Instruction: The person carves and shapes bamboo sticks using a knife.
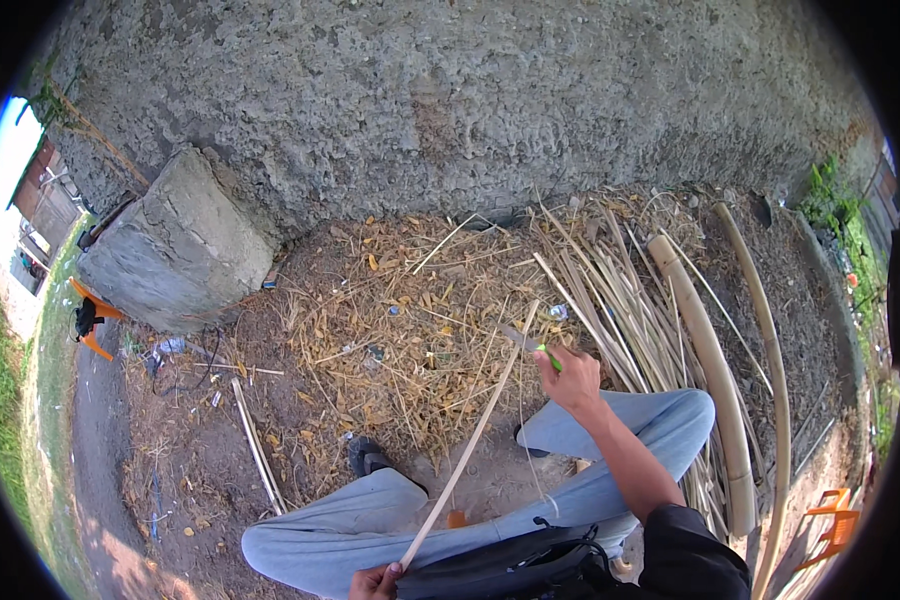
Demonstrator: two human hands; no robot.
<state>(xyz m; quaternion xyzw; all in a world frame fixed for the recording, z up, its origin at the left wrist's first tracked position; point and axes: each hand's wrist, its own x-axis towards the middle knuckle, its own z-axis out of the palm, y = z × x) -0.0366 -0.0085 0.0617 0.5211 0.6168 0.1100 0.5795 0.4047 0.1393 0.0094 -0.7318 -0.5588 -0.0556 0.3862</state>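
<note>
A long, thin bamboo strip (pixel 467 453) slants from my lap up and away to the right. Its near end is gripped by my left hand (pixel 375 582), low in the view with the fingers closed round it. My right hand (pixel 573 378) is closed on a knife (pixel 553 363) with a bright green handle. The knife's blade (pixel 515 335) lies at the strip's far end and looks to be touching it. A thin curled shaving (pixel 532 450) hangs between my knees, close to the strip.
To the right lie a heap of split bamboo strips (pixel 620 310), a thick bamboo pole (pixel 715 390) and a thinner curved pole (pixel 770 350). Shavings and dry leaves (pixel 410 300) litter the ground. A concrete block (pixel 185 245) stands left, before a rough wall (pixel 470 110). An orange chair (pixel 830 525) is lower right.
</note>
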